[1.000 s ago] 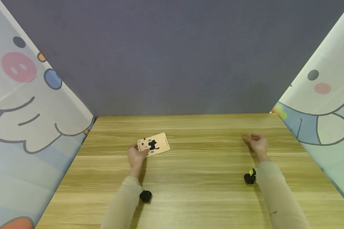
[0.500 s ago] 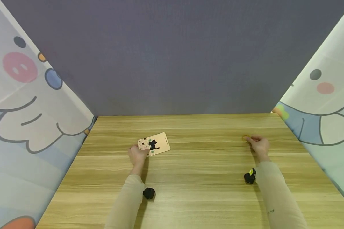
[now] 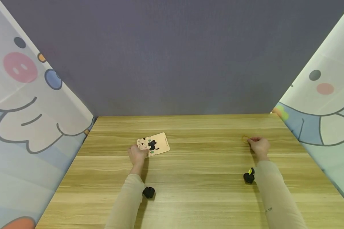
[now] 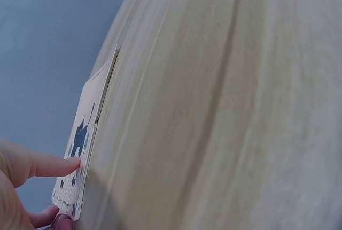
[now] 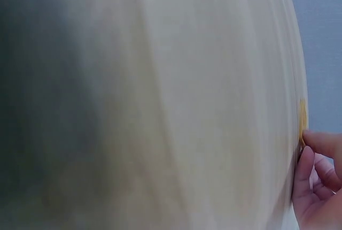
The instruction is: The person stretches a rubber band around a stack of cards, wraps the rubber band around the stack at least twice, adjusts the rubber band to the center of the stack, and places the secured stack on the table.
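Cream cards (image 3: 161,142) printed with a black cat lie on the table at the left, their edges slightly staggered. My left hand (image 3: 137,155) grips their near left end. In the left wrist view the thumb (image 4: 56,166) lies on the printed face of the cards (image 4: 88,117), with fingertips at the lower end. Further right on the table, my right hand (image 3: 259,147) pinches a thin yellow rubber band (image 3: 243,139) between thumb and finger. The right wrist view shows the rubber band (image 5: 303,115) beyond the fingertips; the other fingers are curled.
The wooden table (image 3: 195,178) ends at a grey panel (image 3: 183,63) at the back. Cartoon-printed curtains (image 3: 11,127) stand at both sides. A black wrist camera (image 3: 148,192) sits beside the left sleeve, another black camera (image 3: 248,176) beside the right.
More of the rubber band shows now, as a loop left of my right fingertips; that hand has shifted slightly right. The left forearm has moved a little rightward, while the cards stay nearly in place.
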Demonstrator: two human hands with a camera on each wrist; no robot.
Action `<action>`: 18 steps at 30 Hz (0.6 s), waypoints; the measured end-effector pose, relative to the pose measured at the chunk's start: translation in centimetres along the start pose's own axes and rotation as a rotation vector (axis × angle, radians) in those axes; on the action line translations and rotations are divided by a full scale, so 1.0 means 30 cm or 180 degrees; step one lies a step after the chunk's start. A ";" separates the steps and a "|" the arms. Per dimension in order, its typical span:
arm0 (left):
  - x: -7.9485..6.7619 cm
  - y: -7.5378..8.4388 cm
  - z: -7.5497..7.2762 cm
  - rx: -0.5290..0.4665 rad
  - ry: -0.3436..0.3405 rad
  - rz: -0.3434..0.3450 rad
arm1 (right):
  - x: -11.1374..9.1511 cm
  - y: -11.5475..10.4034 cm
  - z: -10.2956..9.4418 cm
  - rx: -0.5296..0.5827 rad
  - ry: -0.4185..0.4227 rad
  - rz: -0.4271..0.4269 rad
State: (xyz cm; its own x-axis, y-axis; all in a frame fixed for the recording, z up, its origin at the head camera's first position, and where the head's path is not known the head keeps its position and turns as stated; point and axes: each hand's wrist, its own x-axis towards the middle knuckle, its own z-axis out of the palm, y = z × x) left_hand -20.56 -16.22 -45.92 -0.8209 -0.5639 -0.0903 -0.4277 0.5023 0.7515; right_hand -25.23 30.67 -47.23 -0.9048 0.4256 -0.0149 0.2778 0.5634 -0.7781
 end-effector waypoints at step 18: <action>0.003 0.012 -0.010 0.0112 -0.0072 0.0000 | -0.018 -0.023 -0.003 -0.0376 0.0024 -0.0032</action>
State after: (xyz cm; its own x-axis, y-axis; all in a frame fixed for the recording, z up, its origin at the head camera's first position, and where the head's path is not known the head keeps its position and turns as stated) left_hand -20.66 -16.29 -45.46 -0.8291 -0.5491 -0.1053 -0.4404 0.5253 0.7281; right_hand -24.90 30.11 -46.63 -0.9053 0.4247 -0.0024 0.3053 0.6468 -0.6989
